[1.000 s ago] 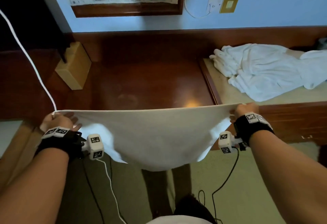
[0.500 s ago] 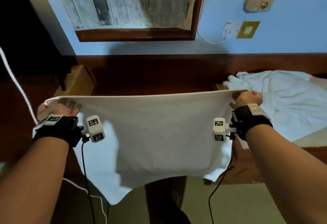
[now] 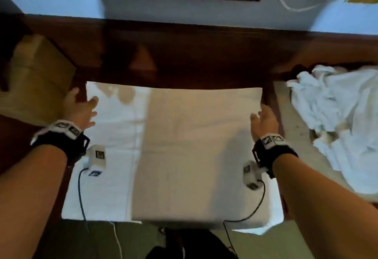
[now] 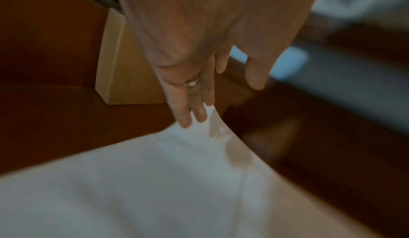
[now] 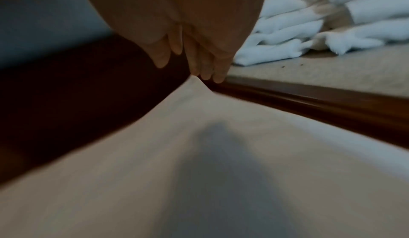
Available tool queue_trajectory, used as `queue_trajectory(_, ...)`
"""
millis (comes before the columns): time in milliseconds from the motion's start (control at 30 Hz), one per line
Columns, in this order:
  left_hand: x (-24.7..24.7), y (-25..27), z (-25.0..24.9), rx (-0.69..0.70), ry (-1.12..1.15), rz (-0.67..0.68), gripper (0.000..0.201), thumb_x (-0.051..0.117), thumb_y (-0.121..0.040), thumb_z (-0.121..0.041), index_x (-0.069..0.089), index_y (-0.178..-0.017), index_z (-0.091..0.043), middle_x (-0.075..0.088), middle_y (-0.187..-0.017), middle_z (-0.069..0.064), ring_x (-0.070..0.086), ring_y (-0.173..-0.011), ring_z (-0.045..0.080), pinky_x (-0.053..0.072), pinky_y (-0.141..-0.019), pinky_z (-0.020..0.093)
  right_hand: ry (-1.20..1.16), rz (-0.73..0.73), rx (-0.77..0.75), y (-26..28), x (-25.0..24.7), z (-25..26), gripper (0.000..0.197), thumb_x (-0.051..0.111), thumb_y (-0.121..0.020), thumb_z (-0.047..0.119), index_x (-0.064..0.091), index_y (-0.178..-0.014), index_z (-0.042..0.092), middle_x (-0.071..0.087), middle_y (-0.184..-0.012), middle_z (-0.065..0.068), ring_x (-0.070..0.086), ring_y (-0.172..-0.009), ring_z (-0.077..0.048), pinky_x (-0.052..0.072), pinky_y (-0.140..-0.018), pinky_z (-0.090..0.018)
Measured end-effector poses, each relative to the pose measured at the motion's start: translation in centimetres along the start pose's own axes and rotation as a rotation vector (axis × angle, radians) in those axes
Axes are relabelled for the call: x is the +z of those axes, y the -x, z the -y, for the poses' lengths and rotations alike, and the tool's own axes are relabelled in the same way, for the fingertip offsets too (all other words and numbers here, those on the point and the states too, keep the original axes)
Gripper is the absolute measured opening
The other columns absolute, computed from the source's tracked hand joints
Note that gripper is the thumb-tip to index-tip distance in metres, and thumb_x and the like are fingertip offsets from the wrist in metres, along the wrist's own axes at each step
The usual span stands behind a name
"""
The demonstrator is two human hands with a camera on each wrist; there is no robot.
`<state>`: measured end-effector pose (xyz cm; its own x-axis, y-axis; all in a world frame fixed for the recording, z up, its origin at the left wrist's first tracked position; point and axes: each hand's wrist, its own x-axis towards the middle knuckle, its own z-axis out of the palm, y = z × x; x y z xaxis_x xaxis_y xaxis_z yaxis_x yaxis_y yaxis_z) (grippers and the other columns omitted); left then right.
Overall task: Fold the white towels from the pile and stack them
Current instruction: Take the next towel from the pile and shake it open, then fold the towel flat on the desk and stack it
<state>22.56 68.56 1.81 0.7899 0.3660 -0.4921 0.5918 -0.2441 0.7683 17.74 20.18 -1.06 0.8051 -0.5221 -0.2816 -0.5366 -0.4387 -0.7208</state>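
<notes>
One white towel (image 3: 184, 146) lies spread flat on the dark wooden desk (image 3: 184, 62), its near edge hanging over the front. My left hand (image 3: 83, 101) hovers at the towel's far left corner with straight, spread fingers; in the left wrist view the fingertips (image 4: 186, 119) just touch that corner of the towel (image 4: 155, 189). My right hand (image 3: 260, 113) is at the far right corner, fingers extended, tips (image 5: 205, 74) meeting the towel's (image 5: 199, 154) corner. Neither hand grips cloth. The crumpled pile of white towels (image 3: 337, 119) lies to the right.
A cardboard box (image 3: 38, 70) stands on the desk at the left, close to my left hand. The pile (image 5: 309, 23) rests on a beige surface (image 3: 300, 136) with a raised wooden rim beside the towel's right edge. Cables hang from both wrists.
The towel, held stretched in the air by its top corners, now lies flat on the desk. Both hands have let go of the corners and opened.
</notes>
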Motion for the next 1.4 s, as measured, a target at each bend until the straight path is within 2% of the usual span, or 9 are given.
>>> queue_trajectory(133, 4.0, 3.1, 11.3, -0.053, -1.054, 0.266, 0.091, 0.043, -0.086, -0.079, -0.007, -0.155, -0.048, 0.0, -0.168, 0.002, 0.012, -0.152, 0.036, 0.023, -0.118, 0.058, 0.722, 0.453, -0.064, 5.7, 4.4, -9.7, 0.067, 0.044, -0.098, 0.052, 0.013, -0.155, 0.039, -0.005, -0.166, -0.006, -0.002, -0.152, -0.029, 0.015, -0.119, -0.054)
queue_trajectory(200, 4.7, 5.5, 14.2, -0.075, -1.18, 0.333, 0.093, 0.026, -0.076, -0.092, -0.026, -0.145, -0.057, -0.03, -0.162, -0.005, -0.011, -0.153, 0.035, 0.012, -0.118, 0.063, 0.802, 0.502, -0.064, 8.3, 4.9, -11.3, 0.075, 0.034, -0.095, 0.065, -0.012, -0.152, 0.045, -0.031, -0.16, -0.001, -0.023, -0.149, -0.028, 0.004, -0.117, -0.06)
queue_trajectory(267, 4.6, 5.7, 15.0, -0.081, -1.174, 0.318, 0.093, 0.02, -0.07, -0.096, -0.037, -0.135, -0.061, -0.041, -0.156, -0.007, -0.018, -0.151, 0.034, 0.009, -0.118, 0.066, 0.825, 0.497, -0.089, 8.7, 4.8, -11.4, 0.078, 0.028, -0.093, 0.071, -0.023, -0.148, 0.048, -0.042, -0.154, 0.002, -0.03, -0.146, -0.028, -0.001, -0.116, -0.063)
queue_trajectory(400, 4.9, 1.1, 12.4, 0.022, -1.216, 0.268, 0.098, 0.024, -0.064, -0.099, -0.037, -0.132, -0.064, -0.033, -0.161, -0.007, -0.011, -0.151, 0.037, 0.019, -0.115, 0.065, 0.845, 0.465, -0.113, 4.7, 5.6, -9.7, 0.079, 0.028, -0.091, 0.073, -0.019, -0.149, 0.048, -0.038, -0.157, 0.002, -0.028, -0.147, -0.029, -0.001, -0.115, -0.068)
queue_trajectory(567, 5.8, -4.6, 8.8, 0.154, -1.077, 0.255, 0.097, 0.052, -0.08, -0.08, -0.006, -0.153, -0.053, -0.017, -0.166, -0.01, -0.009, -0.153, 0.031, 0.013, -0.12, 0.062, 0.808, 0.412, -0.124, -1.5, 7.7, -6.6, 0.079, 0.037, -0.092, 0.07, -0.007, -0.153, 0.045, -0.027, -0.162, -0.001, -0.023, -0.149, -0.03, -0.002, -0.114, -0.069)
queue_trajectory(667, 5.9, -3.1, 9.7, 0.215, -1.101, 0.254, 0.089, 0.045, -0.085, -0.078, 0.0, -0.156, -0.048, -0.015, -0.167, -0.008, -0.008, -0.154, 0.026, 0.021, -0.12, 0.057, 0.809, 0.4, -0.101, -1.5, 7.6, -6.1, 0.078, 0.036, -0.092, 0.069, -0.004, -0.154, 0.043, -0.024, -0.162, -0.002, -0.022, -0.149, -0.028, 0.0, -0.116, -0.067)
queue_trajectory(900, 5.2, 6.1, 15.8, 0.088, -1.211, 0.313, 0.082, 0.012, -0.078, -0.088, -0.027, -0.144, -0.058, -0.036, -0.159, -0.006, -0.016, -0.151, 0.036, 0.012, -0.115, 0.07, 0.81, 0.507, -0.042, 8.1, 5.2, -10.1, 0.079, 0.024, -0.088, 0.078, -0.017, -0.149, 0.05, -0.038, -0.156, 0.006, -0.031, -0.145, -0.03, 0.0, -0.114, -0.069)
queue_trajectory(1200, 7.3, -3.4, 9.8, 0.134, -1.202, 0.259, 0.086, 0.026, -0.076, -0.092, -0.018, -0.143, -0.063, -0.026, -0.163, -0.009, -0.011, -0.152, 0.038, 0.012, -0.113, 0.073, 0.792, 0.478, -0.106, -2.4, 8.2, -4.8, 0.078, 0.036, -0.09, 0.073, -0.006, -0.152, 0.048, -0.028, -0.161, 0.003, -0.027, -0.147, -0.032, -0.005, -0.112, -0.07)
queue_trajectory(1400, 6.6, 2.0, 12.4, 0.099, -1.158, 0.299, 0.088, 0.029, -0.079, -0.089, -0.013, -0.149, -0.057, -0.029, -0.162, -0.01, -0.019, -0.152, 0.029, 0.001, -0.117, 0.068, 0.862, 0.45, -0.136, 3.6, 6.1, -7.6, 0.077, 0.026, -0.093, 0.072, -0.007, -0.154, 0.04, -0.028, -0.161, -0.003, -0.027, -0.147, -0.03, -0.005, -0.116, -0.065)
